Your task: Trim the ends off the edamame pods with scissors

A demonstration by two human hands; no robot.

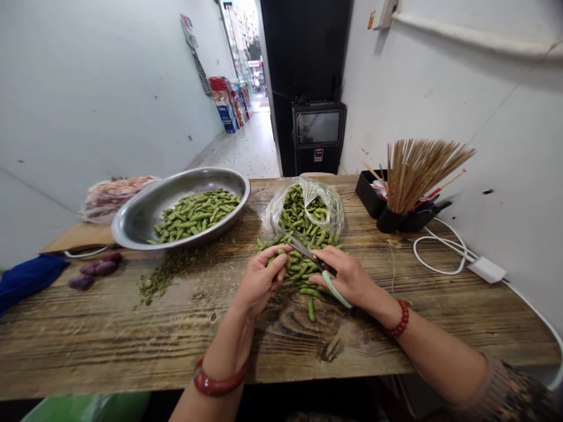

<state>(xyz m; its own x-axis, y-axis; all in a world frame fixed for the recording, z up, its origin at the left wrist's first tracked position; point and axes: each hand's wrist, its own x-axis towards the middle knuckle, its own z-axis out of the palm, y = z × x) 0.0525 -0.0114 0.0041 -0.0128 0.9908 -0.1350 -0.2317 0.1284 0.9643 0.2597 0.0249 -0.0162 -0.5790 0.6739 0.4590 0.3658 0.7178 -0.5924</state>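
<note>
My left hand (263, 276) is closed with an edamame pod (281, 253) pinched between thumb and fingers. In my right hand (342, 272) is a pair of scissors (331, 286) with pale green handles, its blades pointing at the pod in my left hand. Loose edamame pods (303, 271) lie on the table under and between my hands. They spill from a clear plastic bag (335, 205) full of pods just beyond. Left of the bag, a wide steel basin (141, 214) holds a heap of pods. Small green trimmings (160, 278) are scattered in front of the basin.
On the wooden table (145, 346), dark red onions (97, 268) and a blue cloth (30, 282) lie left. A bag of meat (118, 193) sits behind the basin. Bundled skewers (413, 176) stand in a black holder at right, near a white adapter (487, 268) with cable.
</note>
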